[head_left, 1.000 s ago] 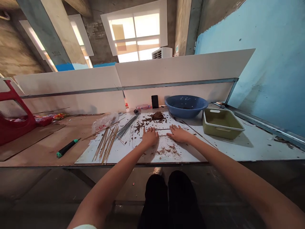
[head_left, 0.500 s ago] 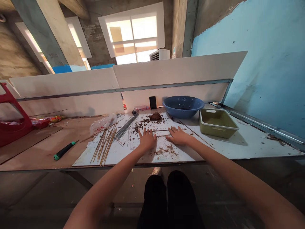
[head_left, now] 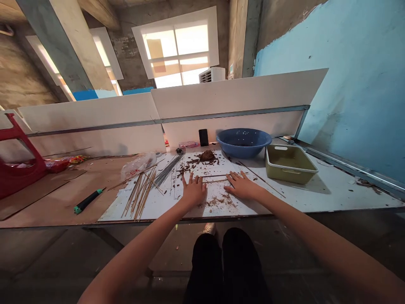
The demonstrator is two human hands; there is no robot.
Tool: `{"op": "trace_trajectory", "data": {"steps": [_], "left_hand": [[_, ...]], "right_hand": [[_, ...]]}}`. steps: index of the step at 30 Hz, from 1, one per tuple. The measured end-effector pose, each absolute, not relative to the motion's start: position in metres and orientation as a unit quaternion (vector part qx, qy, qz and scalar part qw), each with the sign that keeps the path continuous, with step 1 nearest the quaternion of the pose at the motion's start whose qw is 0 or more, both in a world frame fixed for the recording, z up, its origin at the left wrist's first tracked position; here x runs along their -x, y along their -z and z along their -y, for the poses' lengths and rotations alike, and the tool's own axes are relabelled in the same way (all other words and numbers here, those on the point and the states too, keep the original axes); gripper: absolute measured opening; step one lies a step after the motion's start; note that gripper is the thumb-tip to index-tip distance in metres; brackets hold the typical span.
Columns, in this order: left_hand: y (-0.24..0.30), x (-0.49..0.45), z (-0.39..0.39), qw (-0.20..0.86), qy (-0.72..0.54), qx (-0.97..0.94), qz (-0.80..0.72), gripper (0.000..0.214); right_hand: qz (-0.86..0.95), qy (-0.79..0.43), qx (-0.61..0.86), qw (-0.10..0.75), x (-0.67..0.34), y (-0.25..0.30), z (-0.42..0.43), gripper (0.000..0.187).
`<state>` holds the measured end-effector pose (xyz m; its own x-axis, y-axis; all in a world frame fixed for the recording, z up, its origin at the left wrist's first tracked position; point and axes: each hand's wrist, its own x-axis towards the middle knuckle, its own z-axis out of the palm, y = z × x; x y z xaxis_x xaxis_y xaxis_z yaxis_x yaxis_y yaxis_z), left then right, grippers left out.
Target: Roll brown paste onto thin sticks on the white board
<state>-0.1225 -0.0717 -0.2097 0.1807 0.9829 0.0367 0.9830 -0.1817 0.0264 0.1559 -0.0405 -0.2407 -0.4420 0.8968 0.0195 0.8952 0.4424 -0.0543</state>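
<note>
My left hand (head_left: 194, 190) lies flat on the white board (head_left: 158, 204), fingers stretched out. My right hand (head_left: 242, 185) rests flat beside it, fingers spread. A thin brown-coated stick (head_left: 215, 180) lies across the board between and under both palms. Brown crumbs (head_left: 220, 199) are scattered just in front of my hands. A lump of brown paste (head_left: 207, 155) sits farther back. To the left lie a bundle of bare bamboo sticks (head_left: 141, 192) and a fan of thin dark sticks (head_left: 167, 167).
A blue bowl (head_left: 244, 142) and an olive-green tray (head_left: 290, 163) stand at the right rear. A black phone (head_left: 203, 137) leans on the white partition. A plastic bag (head_left: 137, 163), a green-handled tool (head_left: 88, 199) and a red stool (head_left: 17, 160) are to the left.
Both hands have slid a little toward me over the stick, and the left fingers have spread out flat. Nothing else on the table has moved.
</note>
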Motion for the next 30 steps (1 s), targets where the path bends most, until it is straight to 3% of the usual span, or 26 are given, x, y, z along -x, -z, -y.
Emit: {"op": "trace_trajectory", "data": {"steps": [13,21,25,30], "left_hand": [[0.204,0.164,0.123,0.035,0.051,0.772,0.632,0.055],[0.203,0.188,0.116,-0.043,0.144,0.75,0.645,0.053],[0.208,0.203,0.108,-0.035,0.215,0.762,0.61,0.044],[0.213,0.222,0.098,-0.013,0.243,0.756,0.607,0.057]], "right_hand": [[0.831,0.116,0.54,0.064,-0.218,0.234,0.039,0.048],[0.8,0.122,0.572,0.136,-0.221,0.217,0.079,0.042],[0.769,0.172,0.59,0.176,-0.251,0.219,0.092,0.04],[0.712,0.201,0.66,0.13,-0.277,0.229,0.101,0.04]]}}
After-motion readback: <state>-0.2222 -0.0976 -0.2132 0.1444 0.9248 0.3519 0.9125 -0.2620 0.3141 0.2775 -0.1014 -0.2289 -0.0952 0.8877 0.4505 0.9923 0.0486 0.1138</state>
